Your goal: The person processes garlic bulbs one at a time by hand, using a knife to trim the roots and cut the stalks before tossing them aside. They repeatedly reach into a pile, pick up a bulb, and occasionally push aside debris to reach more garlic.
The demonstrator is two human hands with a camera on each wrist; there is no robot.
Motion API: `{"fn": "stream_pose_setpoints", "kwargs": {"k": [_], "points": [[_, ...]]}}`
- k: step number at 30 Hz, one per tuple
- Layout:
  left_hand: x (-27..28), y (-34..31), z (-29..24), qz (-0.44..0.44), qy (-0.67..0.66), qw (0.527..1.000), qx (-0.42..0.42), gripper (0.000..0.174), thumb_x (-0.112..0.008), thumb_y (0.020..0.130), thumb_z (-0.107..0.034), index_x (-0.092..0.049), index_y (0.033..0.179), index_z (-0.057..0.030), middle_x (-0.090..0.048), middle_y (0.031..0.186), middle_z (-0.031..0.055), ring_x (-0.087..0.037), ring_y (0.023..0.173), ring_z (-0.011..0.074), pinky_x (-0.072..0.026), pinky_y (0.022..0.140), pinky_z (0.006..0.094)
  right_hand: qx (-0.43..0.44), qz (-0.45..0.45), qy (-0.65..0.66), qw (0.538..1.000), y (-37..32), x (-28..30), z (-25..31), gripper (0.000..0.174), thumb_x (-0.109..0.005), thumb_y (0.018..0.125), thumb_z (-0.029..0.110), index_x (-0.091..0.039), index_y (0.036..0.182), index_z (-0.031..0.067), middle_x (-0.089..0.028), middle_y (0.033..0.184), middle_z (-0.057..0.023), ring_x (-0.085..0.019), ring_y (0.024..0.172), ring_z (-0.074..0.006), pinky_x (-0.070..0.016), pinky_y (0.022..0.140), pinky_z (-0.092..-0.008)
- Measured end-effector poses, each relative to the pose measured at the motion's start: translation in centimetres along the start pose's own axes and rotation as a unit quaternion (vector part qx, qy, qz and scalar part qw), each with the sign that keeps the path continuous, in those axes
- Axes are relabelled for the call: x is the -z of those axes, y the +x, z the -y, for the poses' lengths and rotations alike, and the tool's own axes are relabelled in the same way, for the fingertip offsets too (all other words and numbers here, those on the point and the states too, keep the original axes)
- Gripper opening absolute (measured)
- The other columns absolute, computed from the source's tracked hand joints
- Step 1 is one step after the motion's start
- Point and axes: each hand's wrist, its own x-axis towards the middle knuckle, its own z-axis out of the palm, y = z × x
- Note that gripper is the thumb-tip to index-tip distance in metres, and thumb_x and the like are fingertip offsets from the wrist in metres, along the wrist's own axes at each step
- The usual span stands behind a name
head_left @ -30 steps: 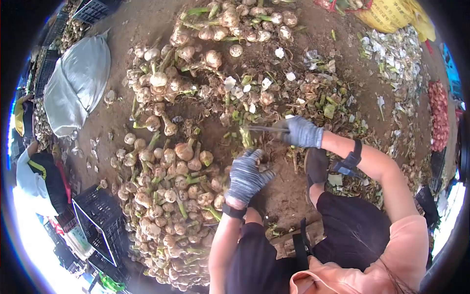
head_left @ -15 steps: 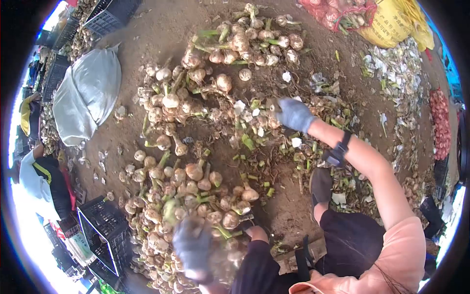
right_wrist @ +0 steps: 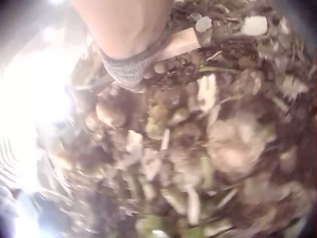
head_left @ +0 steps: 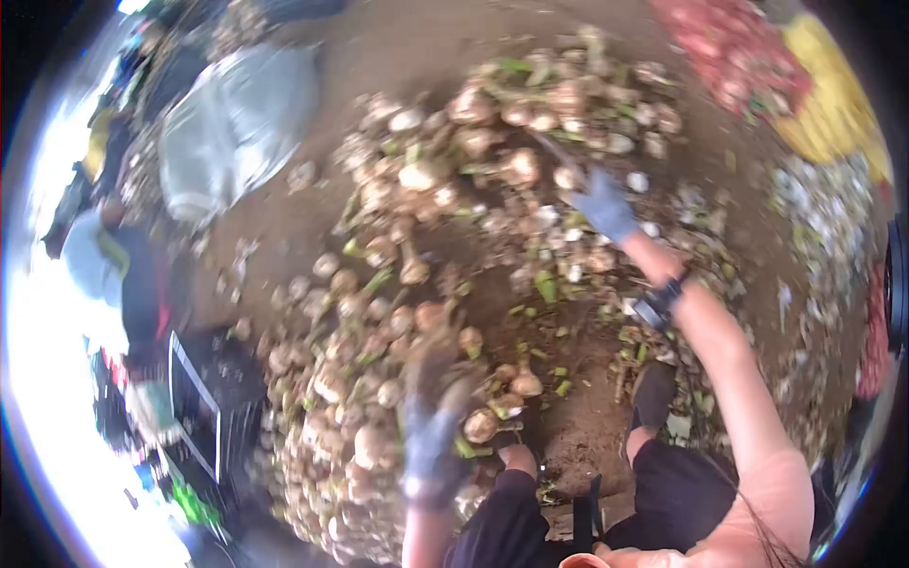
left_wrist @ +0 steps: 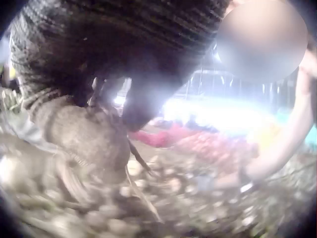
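Note:
My left hand (head_left: 436, 445), in a striped grey glove, is blurred over the near heap of garlic bulbs (head_left: 374, 445). Its fingers curl round a brownish garlic bulb (head_left: 431, 364), also blurred, and thin dry strands (left_wrist: 143, 198) hang below the hand in the left wrist view. Further forward, my gloved right hand (head_left: 604, 206) grips a knife whose pale wooden handle (right_wrist: 181, 43) sticks out behind the fist in the right wrist view. The blade (head_left: 549, 147) points away toward the far garlic heap (head_left: 568, 99). A loose bulb (head_left: 566, 178) sits right at the right fingertips.
Cut green stalks and peelings (head_left: 544, 284) litter the soil between the heaps. Black crates (head_left: 213, 407) and another person (head_left: 109, 265) are at the left. A pale covered sack (head_left: 237, 128) lies at the far left, red net bags (head_left: 734, 57) and a yellow sack (head_left: 833, 104) at the far right.
My hands were close together at a green stalk; then they parted, the left swinging over the near heap and forward there, the right reaching out with the knife. The head view has turned left.

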Motion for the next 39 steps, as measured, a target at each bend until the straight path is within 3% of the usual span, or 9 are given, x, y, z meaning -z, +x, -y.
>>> {"fn": "stream_pose_setpoints", "kwargs": {"k": [8,13,16,18,21,24,28,34,39], "points": [[-0.2,3.9,6.0,0.053,-0.430,0.867,0.245,0.033,-0.057,0.090,-0.029,-0.053,0.117,-0.0097,-0.062,0.105,0.0062,-0.061,0.089,0.0183,-0.0542,0.075,0.0313,0.137,0.233,0.370,0.889,-13.1,0.2,8.5,0.060,-0.067,0.080,0.040,-0.048,0.121,0.0005,-0.059,0.103,-0.0121,-0.057,0.097,-0.0171,-0.0503,0.077,-0.0313],[10.9,0.0,0.0,-0.032,-0.459,0.888,0.011,0.018,-0.053,0.090,-0.015,-0.057,0.103,-0.0032,-0.062,0.088,0.0045,-0.058,0.068,0.0127,-0.0520,0.057,0.0249,0.044,0.184,0.301,0.935,-12.1,3.0,5.5,0.061,-0.063,0.080,0.053,-0.055,0.111,0.0009,-0.062,0.081,-0.0050,-0.057,0.071,-0.0130,-0.0479,0.063,-0.0290],[23.7,-4.4,-2.8,-0.292,0.160,0.898,-0.287,0.021,-0.048,0.091,-0.017,-0.055,0.105,-0.0019,-0.061,0.092,0.0088,-0.060,0.076,0.0174,-0.0532,0.064,0.0294,0.037,0.144,0.272,0.951,-13.5,3.4,3.6,0.057,-0.064,0.080,0.049,-0.056,0.105,-0.0014,-0.059,0.075,-0.0039,-0.053,0.063,-0.0124,-0.0450,0.057,-0.0309],[31.5,-8.3,-6.7,-0.280,-0.276,0.851,-0.348,0.023,-0.056,0.087,-0.019,-0.057,0.103,-0.0026,-0.063,0.088,0.0101,-0.062,0.080,0.0197,-0.0549,0.065,0.0339,-0.050,0.187,0.210,0.958,-13.9,3.0,-0.4,0.059,-0.065,0.079,0.048,-0.054,0.106,-0.0034,-0.058,0.074,-0.0048,-0.053,0.064,-0.0131,-0.0448,0.056,-0.0314],[34.9,-10.5,-9.1,-0.362,-0.328,0.834,-0.257,0.024,-0.055,0.087,-0.014,-0.060,0.103,0.0031,-0.064,0.098,0.0125,-0.063,0.086,0.0178,-0.0548,0.072,0.0276,-0.155,0.227,0.268,0.923,-14.6,5.4,0.2,0.053,-0.066,0.078,0.035,-0.052,0.110,-0.0047,-0.056,0.069,-0.0053,-0.052,0.059,-0.0147,-0.0444,0.055,-0.0324],[22.6,-4.3,-9.5,-0.312,0.004,0.922,-0.231,0.035,-0.059,0.083,-0.005,-0.055,0.117,0.0020,-0.064,0.103,0.0129,-0.052,0.063,0.0034,-0.0389,0.043,0.0099,-0.197,0.253,0.295,0.900,-14.8,6.3,-0.6,0.047,-0.067,0.076,0.029,-0.054,0.108,-0.0043,-0.056,0.067,-0.0047,-0.052,0.056,-0.0151,-0.0447,0.054,-0.0325],[11.0,4.7,-8.4,-0.236,0.133,0.960,-0.076,0.029,-0.070,0.077,-0.011,-0.063,0.104,-0.0025,-0.068,0.085,0.0050,-0.053,0.054,0.0061,-0.0406,0.043,0.0195,-0.177,0.242,0.172,0.938,-13.1,4.5,-3.1,0.035,-0.067,0.075,0.029,-0.063,0.090,-0.0033,-0.057,0.062,-0.0051,-0.054,0.057,-0.0156,-0.0452,0.055,-0.0325],[7.0,20.3,-3.9,-0.093,0.419,0.903,0.019,0.086,-0.070,0.074,-0.047,-0.037,0.130,0.0084,-0.053,0.122,0.0214,-0.054,0.108,0.0274,-0.0432,0.091,0.0311,-0.096,0.222,0.095,0.966,-9.1,5.4,-0.7,0.033,-0.072,0.073,0.034,-0.067,0.089,0.0050,-0.062,0.068,-0.0054,-0.057,0.060,-0.0141,-0.0489,0.059,-0.0309],[6.8,28.9,-5.0,-0.173,0.346,0.917,0.093,0.108,-0.069,0.067,-0.064,-0.031,0.132,0.0133,-0.048,0.127,0.0285,-0.048,0.118,0.0336,-0.0404,0.096,0.0363,-0.077,0.190,-0.006,0.979,-3.9,5.9,1.1,0.047,-0.073,0.071,0.047,-0.067,0.092,0.0046,-0.059,0.060,-0.0029,-0.051,0.047,-0.0136,-0.0481,0.048,-0.0283]]}}
